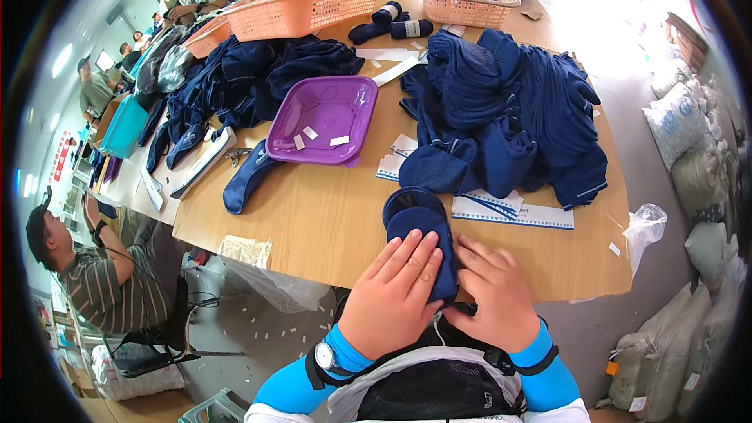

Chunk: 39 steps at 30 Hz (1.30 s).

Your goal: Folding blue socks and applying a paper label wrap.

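A folded pair of navy socks lies at the table's near edge, toe end pointing away from me. My left hand rests flat on top of it, fingers stretched out. Beside the socks' right edge, my right hand is open with its fingers slightly curved and the thumb toward the socks; whether it touches them is hard to tell. Just beyond, a large heap of navy socks covers the right part of the table. White card bands with a blue pattern lie under the heap's near edge.
A purple tray holds several small white labels. One navy sock lies left of it, near small metal scissors. Farther off are another sock pile and peach baskets. A seated person is at left; sacks line the right.
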{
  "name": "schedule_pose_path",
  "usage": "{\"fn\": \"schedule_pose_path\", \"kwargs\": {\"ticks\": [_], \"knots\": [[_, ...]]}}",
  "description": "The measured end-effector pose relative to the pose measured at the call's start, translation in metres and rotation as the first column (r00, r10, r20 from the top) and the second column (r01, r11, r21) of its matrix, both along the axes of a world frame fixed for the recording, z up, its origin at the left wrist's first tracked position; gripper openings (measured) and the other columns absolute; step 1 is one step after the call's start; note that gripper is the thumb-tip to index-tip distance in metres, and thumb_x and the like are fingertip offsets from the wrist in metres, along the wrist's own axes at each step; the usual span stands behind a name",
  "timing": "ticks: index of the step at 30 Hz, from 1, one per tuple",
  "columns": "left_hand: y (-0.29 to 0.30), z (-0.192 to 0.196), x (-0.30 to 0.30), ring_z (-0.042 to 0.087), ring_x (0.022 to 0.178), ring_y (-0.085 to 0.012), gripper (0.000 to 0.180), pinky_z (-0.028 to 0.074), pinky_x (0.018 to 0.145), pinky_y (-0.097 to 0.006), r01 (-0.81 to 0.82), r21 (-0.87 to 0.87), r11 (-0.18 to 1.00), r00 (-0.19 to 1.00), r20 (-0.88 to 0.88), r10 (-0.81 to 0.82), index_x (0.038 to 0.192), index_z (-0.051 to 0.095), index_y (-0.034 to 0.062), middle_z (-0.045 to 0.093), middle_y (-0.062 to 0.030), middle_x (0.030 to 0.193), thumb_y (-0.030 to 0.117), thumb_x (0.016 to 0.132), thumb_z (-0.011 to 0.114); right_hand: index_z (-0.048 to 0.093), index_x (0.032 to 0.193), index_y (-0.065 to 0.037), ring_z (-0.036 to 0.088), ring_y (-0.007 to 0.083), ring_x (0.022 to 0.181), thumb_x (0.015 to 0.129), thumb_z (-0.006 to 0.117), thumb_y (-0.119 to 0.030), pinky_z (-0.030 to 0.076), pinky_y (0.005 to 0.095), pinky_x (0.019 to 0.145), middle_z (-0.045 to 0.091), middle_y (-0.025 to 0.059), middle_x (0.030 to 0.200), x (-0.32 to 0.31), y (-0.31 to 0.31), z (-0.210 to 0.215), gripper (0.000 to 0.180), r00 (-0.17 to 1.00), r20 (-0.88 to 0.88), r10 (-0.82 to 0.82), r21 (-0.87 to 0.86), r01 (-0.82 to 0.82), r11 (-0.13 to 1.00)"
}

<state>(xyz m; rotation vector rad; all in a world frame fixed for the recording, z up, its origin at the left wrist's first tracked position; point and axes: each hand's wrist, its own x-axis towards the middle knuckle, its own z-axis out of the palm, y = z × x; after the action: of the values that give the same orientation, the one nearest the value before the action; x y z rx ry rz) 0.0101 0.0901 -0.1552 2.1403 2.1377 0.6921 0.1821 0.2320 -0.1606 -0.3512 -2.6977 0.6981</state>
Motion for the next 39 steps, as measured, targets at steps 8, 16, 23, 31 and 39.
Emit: {"fn": "schedule_pose_path", "kwargs": {"ticks": [8, 16, 23, 31, 39], "knots": [[-0.003, 0.001, 0.017, 0.056, 0.135, -0.0346, 0.075, 0.047, 0.115, -0.047, -0.094, -0.002, 0.996, 0.990, -0.109, 0.094, 0.145, 0.062, 0.0003, 0.060, -0.0159, 0.137, 0.039, 0.084, 0.079, 0.068, 0.101, -0.006, 0.061, 0.0376, 0.128, 0.071, 0.091, -0.017, 0.049, 0.0492, 0.102, 0.057, 0.0195, 0.152, 0.005, -0.004, 0.000, 0.039, 0.996, -0.036, -0.077, -0.004, 0.077, 0.997], [-0.005, -0.011, 0.017, 0.065, 0.113, -0.0230, 0.049, 0.054, 0.102, -0.040, -0.019, 0.141, 0.990, 0.963, -0.262, 0.056, 0.129, 0.075, 0.0069, 0.064, -0.0033, 0.115, 0.012, 0.081, 0.072, 0.073, 0.107, -0.010, 0.069, 0.0324, 0.111, 0.064, 0.086, -0.004, 0.058, 0.0442, 0.092, 0.070, 0.0065, 0.127, 0.016, -0.012, -0.019, 0.046, 0.972, -0.234, -0.029, 0.055, 0.043, 0.998], [-0.008, -0.021, -0.005, 0.068, 0.090, -0.0237, 0.028, 0.059, 0.083, -0.038, 0.088, 0.325, 0.942, 0.995, 0.023, -0.101, 0.105, 0.078, 0.0072, 0.066, -0.0049, 0.088, 0.019, 0.079, 0.080, 0.075, 0.100, -0.009, 0.069, 0.0300, 0.107, 0.069, 0.082, -0.010, 0.056, 0.0444, 0.089, 0.073, 0.0053, 0.109, 0.013, -0.003, -0.019, 0.032, 0.966, -0.257, 0.036, 0.142, 0.001, 0.990], [0.002, -0.016, 0.005, 0.065, 0.085, -0.0319, 0.011, 0.055, 0.075, -0.042, -0.114, 0.276, 0.954, 0.982, 0.175, 0.067, 0.097, 0.074, 0.0048, 0.064, -0.0096, 0.086, 0.014, 0.091, 0.076, 0.072, 0.090, -0.007, 0.061, 0.0315, 0.098, 0.085, 0.077, -0.018, 0.048, 0.0473, 0.091, 0.065, 0.0072, 0.102, -0.006, -0.002, -0.006, 0.013, 0.987, -0.153, -0.049, -0.055, 0.041, 0.998], [-0.007, -0.029, 0.017, 0.068, 0.095, -0.0306, 0.023, 0.058, 0.081, -0.040, -0.216, 0.350, 0.911, 0.969, 0.193, 0.155, 0.108, 0.073, 0.0001, 0.067, -0.0142, 0.110, 0.001, 0.084, 0.073, 0.069, 0.081, -0.002, 0.058, 0.0353, 0.102, 0.098, 0.069, -0.024, 0.042, 0.0492, 0.090, 0.064, 0.0124, 0.110, -0.028, -0.005, -0.015, 0.028, 0.977, -0.096, -0.188, -0.050, 0.184, 0.982]]}}
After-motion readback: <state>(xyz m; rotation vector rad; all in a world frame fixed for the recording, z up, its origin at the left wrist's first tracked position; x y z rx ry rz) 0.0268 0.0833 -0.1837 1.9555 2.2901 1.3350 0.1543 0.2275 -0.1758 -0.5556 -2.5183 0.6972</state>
